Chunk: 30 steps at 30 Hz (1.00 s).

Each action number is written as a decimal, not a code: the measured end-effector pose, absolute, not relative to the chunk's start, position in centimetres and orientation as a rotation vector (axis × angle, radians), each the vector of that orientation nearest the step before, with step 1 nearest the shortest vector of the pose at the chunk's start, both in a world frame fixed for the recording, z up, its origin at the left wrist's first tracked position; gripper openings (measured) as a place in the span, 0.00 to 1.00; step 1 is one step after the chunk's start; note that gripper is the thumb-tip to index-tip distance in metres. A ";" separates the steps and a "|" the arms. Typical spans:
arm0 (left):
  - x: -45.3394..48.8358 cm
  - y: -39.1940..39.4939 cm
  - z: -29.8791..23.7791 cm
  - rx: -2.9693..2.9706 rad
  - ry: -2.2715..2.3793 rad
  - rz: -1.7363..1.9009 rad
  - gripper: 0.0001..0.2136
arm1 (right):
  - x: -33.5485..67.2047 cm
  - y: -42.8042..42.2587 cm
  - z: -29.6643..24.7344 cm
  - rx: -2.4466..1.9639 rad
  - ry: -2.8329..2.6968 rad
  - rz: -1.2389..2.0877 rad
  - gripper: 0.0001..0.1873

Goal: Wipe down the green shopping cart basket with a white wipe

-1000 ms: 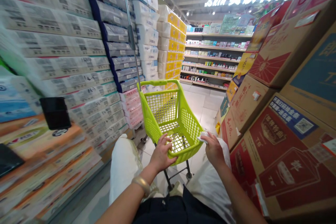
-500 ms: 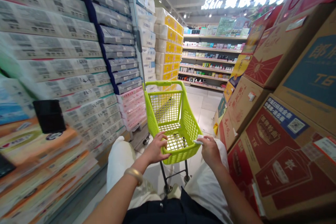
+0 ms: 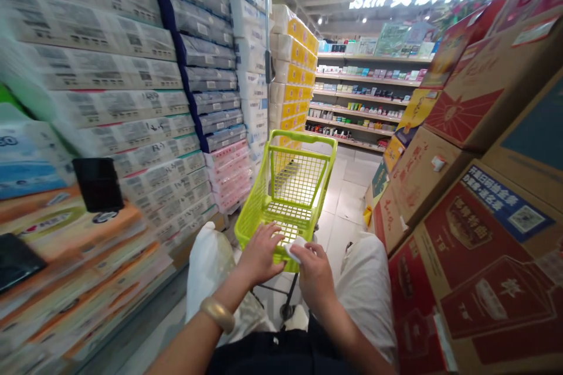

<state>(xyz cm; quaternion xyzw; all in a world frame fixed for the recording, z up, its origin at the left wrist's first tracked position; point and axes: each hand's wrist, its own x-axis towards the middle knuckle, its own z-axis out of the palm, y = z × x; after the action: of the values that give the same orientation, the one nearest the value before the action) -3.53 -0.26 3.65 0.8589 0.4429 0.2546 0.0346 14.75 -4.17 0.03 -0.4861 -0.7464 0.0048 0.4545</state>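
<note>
Two hands on one small green cart in a shop aisle.

The cart [image 3: 288, 187] stands on the floor between the tissue packs [image 3: 132, 111] and the cardboard boxes [image 3: 461, 187], its long axis pointing away from the person. The left hand [image 3: 260, 255] lies on its near rim, fingers loosely curled over it. Just beside it, the right hand [image 3: 313, 272] has its fingers closed around one white cloth [image 3: 294, 248], pressed on that rim.

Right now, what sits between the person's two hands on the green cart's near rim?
In the head view, a small white wipe lies between the left hand and right hand, pinched by the right fingers against the cart rim.
</note>
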 end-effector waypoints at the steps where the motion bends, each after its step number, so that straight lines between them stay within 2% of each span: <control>1: -2.8 -0.6 3.6 2.619 1.380 0.747 0.22 | 14.2 -4.5 -0.1 -1.153 -1.846 0.004 0.26; 9: -2.5 -2.7 2.8 2.479 1.601 0.644 0.18 | 14.5 -5.6 0.2 -0.930 -2.026 -0.065 0.25; 14: -3.2 -3.7 3.0 2.499 1.580 0.653 0.10 | 17.4 -3.3 1.3 -1.076 -1.903 -0.143 0.24; 16: -3.3 -3.8 2.9 2.535 1.536 0.691 0.10 | 17.5 -3.3 1.6 -1.089 -1.900 -0.129 0.25; 22: -3.6 -4.0 2.5 2.607 1.431 0.756 0.08 | 16.1 -4.7 1.3 -0.719 -2.293 0.042 0.24; 27: -3.5 -4.1 2.5 2.603 1.410 0.768 0.10 | 18.1 -2.9 1.4 -0.928 -2.014 -0.026 0.28; 30: -3.5 -4.1 2.4 2.609 1.398 0.791 0.09 | 17.6 -3.7 1.1 -0.879 -2.060 -0.014 0.27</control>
<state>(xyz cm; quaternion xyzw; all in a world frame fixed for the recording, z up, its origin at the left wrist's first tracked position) -3.46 -4.10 2.41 0.8509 0.4560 0.2581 0.0388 17.64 -3.67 1.11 -0.3532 -0.8279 -0.0058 0.4356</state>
